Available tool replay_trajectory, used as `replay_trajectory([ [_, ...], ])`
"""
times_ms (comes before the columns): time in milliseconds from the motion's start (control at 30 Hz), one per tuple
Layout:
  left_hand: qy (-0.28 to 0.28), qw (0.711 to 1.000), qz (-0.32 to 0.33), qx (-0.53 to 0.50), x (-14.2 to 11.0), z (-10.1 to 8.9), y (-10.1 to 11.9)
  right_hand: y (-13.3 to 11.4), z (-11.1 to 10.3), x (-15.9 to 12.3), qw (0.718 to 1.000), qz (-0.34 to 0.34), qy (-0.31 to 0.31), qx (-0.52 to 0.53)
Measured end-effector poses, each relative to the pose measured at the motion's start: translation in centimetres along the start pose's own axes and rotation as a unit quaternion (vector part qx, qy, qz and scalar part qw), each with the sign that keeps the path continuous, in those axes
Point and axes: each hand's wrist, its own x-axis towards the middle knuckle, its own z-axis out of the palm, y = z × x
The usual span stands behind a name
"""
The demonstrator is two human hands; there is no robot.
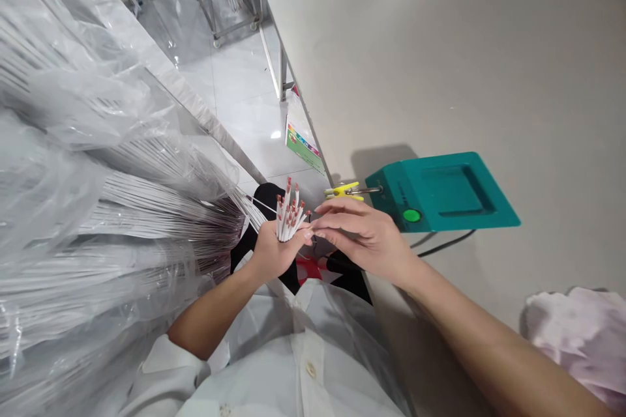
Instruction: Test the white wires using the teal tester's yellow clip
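My left hand (pixel 274 251) is closed around a bundle of thin white sticks with red tips (pixel 288 215), which stand up from the fist. My right hand (pixel 359 234) reaches in from the right, fingers stretched toward the bundle, its fingertips touching the sticks near my left thumb. Both hands hover just off the left edge of a grey table (pixel 440 65). Right behind my right hand, a teal box with a green button (pixel 440 192) sits on the table, with a yellow clip (pixel 345 190) at its left end.
Large clear plastic bags of long white sticks (pixel 122 208) fill the left side. A black cable (pixel 445 244) runs from the teal box. A pale pink cloth (pixel 577 339) lies at the lower right. Metal frames (pixel 220 6) stand on the shiny floor beyond.
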Motion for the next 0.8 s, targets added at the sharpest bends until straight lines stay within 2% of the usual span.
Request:
replay_trajectory([
  [133,-0.050,0.998,0.040,0.006,0.1,-0.8,0.3,-0.1,-1.0,1.0,0.995,-0.009,-0.095,0.005],
  [200,-0.080,0.996,0.041,-0.007,0.2,-1.2,0.3,-0.2,-1.3,1.5,0.989,0.010,-0.140,0.050],
  [267,-0.098,0.994,0.024,-0.030,0.1,-1.6,0.2,-0.4,-1.1,1.7,0.978,0.055,-0.155,0.129],
  [333,-0.097,0.993,-0.004,-0.070,0.0,-1.8,-0.4,-0.6,-0.2,1.6,0.957,0.129,-0.123,0.230],
  [367,-0.088,0.991,-0.017,-0.096,0.0,-1.8,-0.8,-0.8,0.5,1.4,0.937,0.174,-0.093,0.287],
  [500,-0.047,0.976,-0.039,-0.211,-0.2,-1.2,-2.3,-1.6,3.3,0.6,0.828,0.351,0.011,0.436],
  [567,-0.024,0.970,-0.028,-0.239,-0.2,-0.7,-2.8,-2.0,4.2,0.4,0.780,0.407,0.055,0.473],
  [633,-0.007,0.968,-0.025,-0.250,-0.2,-0.2,-3.0,-2.3,4.6,0.4,0.756,0.433,0.084,0.483],
  [700,0.004,0.968,-0.031,-0.248,-0.2,0.2,-3.1,-2.3,4.7,0.3,0.759,0.437,0.101,0.471],
  [733,0.009,0.969,-0.036,-0.244,-0.2,0.4,-3.0,-2.2,4.7,0.2,0.770,0.434,0.106,0.456],
  [800,0.021,0.972,-0.049,-0.228,-0.2,0.5,-2.9,-1.9,4.6,0.1,0.810,0.414,0.116,0.399],
])
